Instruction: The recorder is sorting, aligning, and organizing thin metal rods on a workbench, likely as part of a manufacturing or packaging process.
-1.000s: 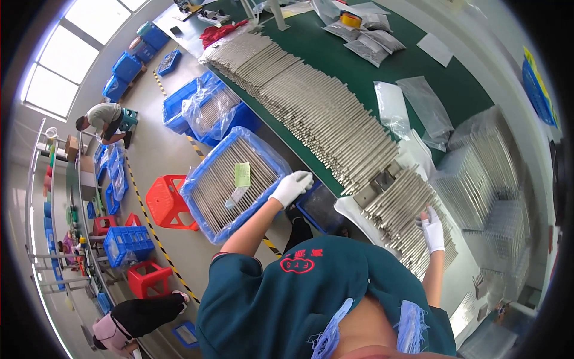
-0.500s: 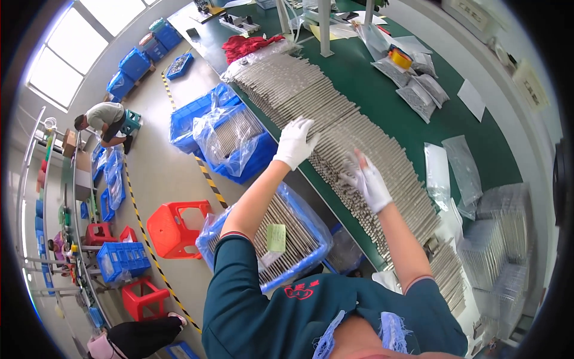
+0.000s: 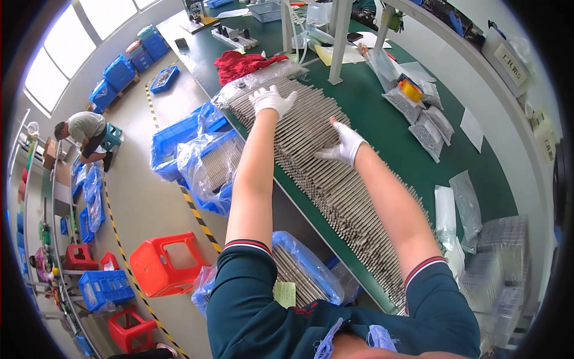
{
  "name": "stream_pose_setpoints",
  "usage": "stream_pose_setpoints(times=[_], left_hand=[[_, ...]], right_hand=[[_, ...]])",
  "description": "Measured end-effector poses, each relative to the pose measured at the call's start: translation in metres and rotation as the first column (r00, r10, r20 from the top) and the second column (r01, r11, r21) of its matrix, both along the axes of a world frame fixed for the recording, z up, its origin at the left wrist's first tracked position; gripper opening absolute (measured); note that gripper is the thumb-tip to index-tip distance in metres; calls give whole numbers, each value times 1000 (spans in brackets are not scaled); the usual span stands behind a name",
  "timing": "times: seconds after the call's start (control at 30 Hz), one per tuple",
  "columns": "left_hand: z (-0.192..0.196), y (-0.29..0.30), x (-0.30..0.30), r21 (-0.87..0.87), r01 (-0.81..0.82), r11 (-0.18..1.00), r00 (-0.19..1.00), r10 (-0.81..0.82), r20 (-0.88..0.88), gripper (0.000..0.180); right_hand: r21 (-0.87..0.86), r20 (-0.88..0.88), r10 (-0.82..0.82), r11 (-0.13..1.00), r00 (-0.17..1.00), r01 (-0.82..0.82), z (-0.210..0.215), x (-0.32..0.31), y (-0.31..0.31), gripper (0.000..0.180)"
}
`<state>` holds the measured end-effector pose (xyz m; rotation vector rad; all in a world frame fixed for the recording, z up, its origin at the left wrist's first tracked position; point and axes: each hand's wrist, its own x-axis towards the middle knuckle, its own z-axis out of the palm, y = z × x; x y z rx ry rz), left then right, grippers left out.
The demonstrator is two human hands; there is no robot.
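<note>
A long, layered spread of thin metal rods [image 3: 353,206] lies along the near edge of the green table [image 3: 402,140]. My left hand [image 3: 272,102], in a white glove, is at the far part of the spread with its fingers apart. My right hand [image 3: 345,143], gloved in white with a bare thumb tip, is over the middle of the rods, its fingers spread too. Both hands hold nothing; whether they press on the rods is hard to tell. Beyond my left hand lie clear plastic wrap [image 3: 287,70] and a red cloth [image 3: 242,66].
Blue crates of rods [image 3: 218,167] stand on the floor beside the table. Bags of small parts [image 3: 412,110] and yellow tape [image 3: 411,90] lie at the back. A metal post [image 3: 339,45] rises from the table. Left are a red stool [image 3: 170,266] and a seated person [image 3: 86,131].
Both hands have moved away from me over the rods, my left hand to the far part and my right hand to the middle. The view has shifted too.
</note>
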<state>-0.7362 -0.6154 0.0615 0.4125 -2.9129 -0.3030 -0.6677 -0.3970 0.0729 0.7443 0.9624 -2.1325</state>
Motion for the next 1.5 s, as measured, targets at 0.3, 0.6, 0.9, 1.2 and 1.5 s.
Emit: stream_pose_setpoints(times=[0.3, 0.6, 0.9, 1.2, 1.5], left_hand=[[-1, -1, -32, -16, -80, 997, 995, 81, 57, 103], [5, 16, -24, 12, -16, 1000, 992, 14, 123, 106], [11, 51, -1, -62, 19, 998, 993, -12, 121, 102], [-16, 44, -12, -149, 205, 967, 970, -221, -101, 64], [-31, 31, -22, -95, 207, 974, 969, -217, -117, 43]], right_hand=[[47, -31, 191, 981, 981, -189, -9, -18, 7, 94], [111, -75, 196, 976, 978, -187, -6, -16, 6, 84], [187, -129, 162, 973, 978, -137, -9, -5, 2, 51], [258, -88, 134, 960, 987, -108, -33, -6, 1, 35], [296, -322, -73, 939, 944, 174, -52, 12, 8, 30]])
